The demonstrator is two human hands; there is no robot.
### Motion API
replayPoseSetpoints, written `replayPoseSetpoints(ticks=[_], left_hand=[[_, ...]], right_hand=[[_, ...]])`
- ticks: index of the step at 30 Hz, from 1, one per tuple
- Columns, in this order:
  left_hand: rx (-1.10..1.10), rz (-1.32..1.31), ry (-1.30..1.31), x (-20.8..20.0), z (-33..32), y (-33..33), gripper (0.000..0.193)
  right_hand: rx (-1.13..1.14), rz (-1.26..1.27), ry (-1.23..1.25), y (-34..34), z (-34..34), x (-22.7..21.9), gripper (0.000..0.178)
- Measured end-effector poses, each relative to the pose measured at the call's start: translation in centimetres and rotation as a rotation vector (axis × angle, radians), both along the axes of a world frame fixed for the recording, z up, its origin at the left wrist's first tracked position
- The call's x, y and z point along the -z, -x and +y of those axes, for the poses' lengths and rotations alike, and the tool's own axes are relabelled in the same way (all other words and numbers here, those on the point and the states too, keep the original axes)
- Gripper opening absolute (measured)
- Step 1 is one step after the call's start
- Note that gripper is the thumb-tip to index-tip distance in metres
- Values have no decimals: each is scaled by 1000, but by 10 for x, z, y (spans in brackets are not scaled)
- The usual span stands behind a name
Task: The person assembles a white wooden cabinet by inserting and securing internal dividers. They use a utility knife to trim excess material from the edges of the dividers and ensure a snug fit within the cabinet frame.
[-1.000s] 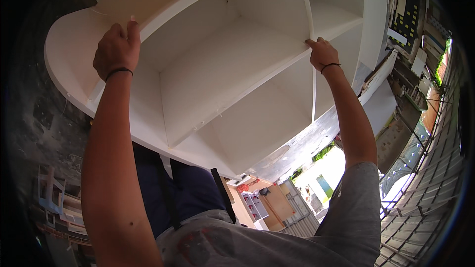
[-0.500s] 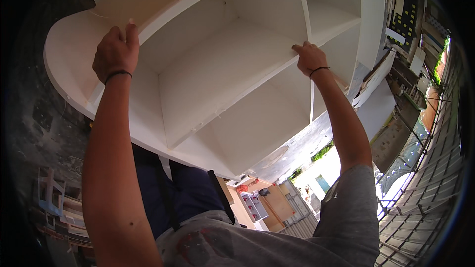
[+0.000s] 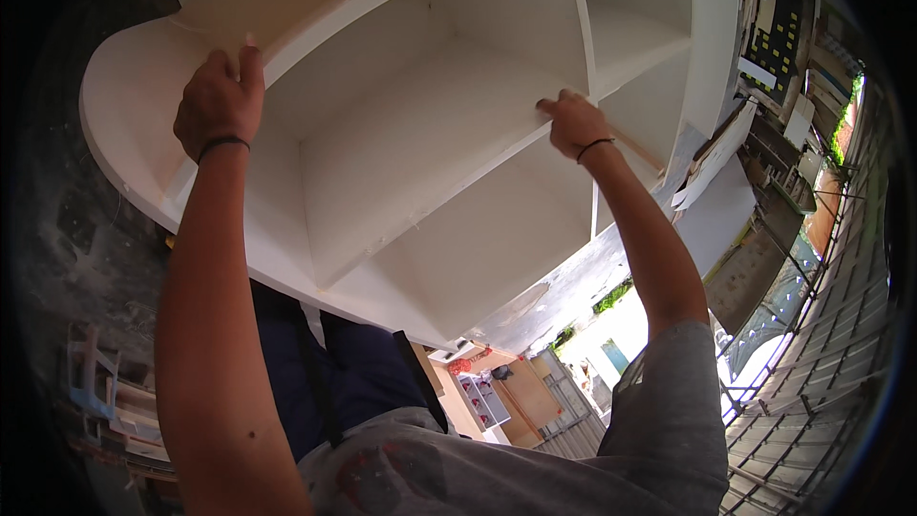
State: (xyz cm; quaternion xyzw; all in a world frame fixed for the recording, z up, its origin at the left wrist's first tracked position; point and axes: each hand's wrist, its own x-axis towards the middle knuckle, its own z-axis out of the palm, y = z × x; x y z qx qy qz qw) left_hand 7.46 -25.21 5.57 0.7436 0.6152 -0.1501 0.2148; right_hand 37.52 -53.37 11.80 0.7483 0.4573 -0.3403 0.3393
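Plainly, the white cabinet [image 3: 105, 129] stands as a built frame, close in front of the person's legs, with its shelf board [image 3: 420, 143] and upright divider [image 3: 583, 29] in place and its compartments open to the front; no doors show across them. The left hand [image 3: 222, 100] is mostly closed, thumb raised, beside the cabinet's curved front rim [image 3: 349, 17]; whether it has hold of the rim, I cannot tell. The right hand [image 3: 576, 122] is partly curled, its fingertips at the front edge of the shelf board, near where that meets the divider; they are a little blurred, so whether they pinch the edge or only touch it is unclear. Nothing loose or any tool shows in either hand. As far as one can judge, the main joining of boards is done. The small specks along the lower part of the shelf board's edge suggest some surface finishing is left, though how much cannot be made out.
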Motion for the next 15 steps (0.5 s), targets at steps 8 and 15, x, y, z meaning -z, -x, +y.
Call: replayPoseSetpoints(ticks=[8, 15], left_hand=[[26, -14, -8, 7, 0, 2, 56], [-7, 12, 20, 2, 0, 1, 55]], right_hand=[[-20, -200, 117, -43, 2, -2, 36], [42, 139, 66, 22, -1, 0, 40]])
